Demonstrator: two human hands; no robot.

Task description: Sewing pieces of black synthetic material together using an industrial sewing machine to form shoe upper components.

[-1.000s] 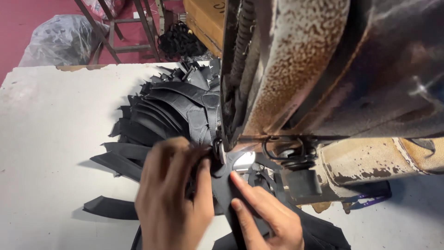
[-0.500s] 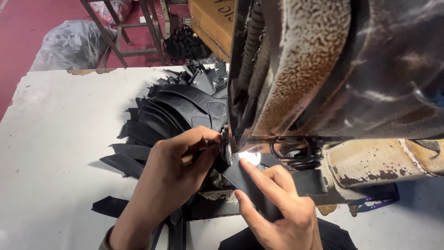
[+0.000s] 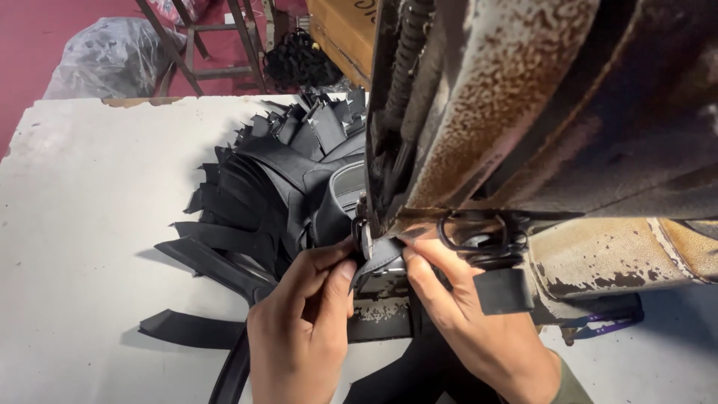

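Observation:
My left hand point(image 3: 303, 329) pinches a black strap piece point(image 3: 376, 258) just under the needle area of a worn, rusty sewing machine point(image 3: 523, 112). My right hand point(image 3: 471, 314) presses the same piece from the right side, fingertips at the presser foot point(image 3: 364, 236). Both hands touch the piece close together. A black strap point(image 3: 232, 366) trails down past my left wrist. The needle itself is hidden by the machine head.
A fanned heap of black strap pieces point(image 3: 254, 194) lies on the white table point(image 3: 82, 224) left of the machine. A plastic bag point(image 3: 112, 60) and a metal stool frame point(image 3: 209, 45) stand on the red floor beyond the table.
Both hands have shifted closer together at the presser foot. The lit spot under the machine head is now covered by the piece and my fingers.

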